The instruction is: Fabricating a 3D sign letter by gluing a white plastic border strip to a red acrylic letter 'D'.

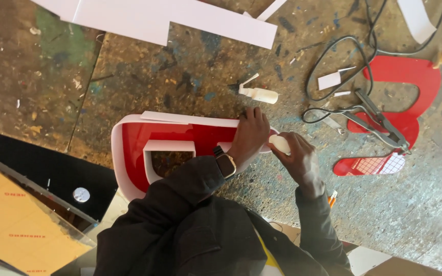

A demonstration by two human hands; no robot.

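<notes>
Left hand [249, 134] presses flat on red channel letter [134, 148] at its right end; letter's long axis runs left. Right hand [295, 156] grips small white bottle [280, 143], just right of that end.

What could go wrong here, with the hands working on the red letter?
The left hand presses the white strip on the red letter; if it slips, the strip may shift. The right hand holds a small white bottle near the fingers, so drips could reach skin.
</notes>
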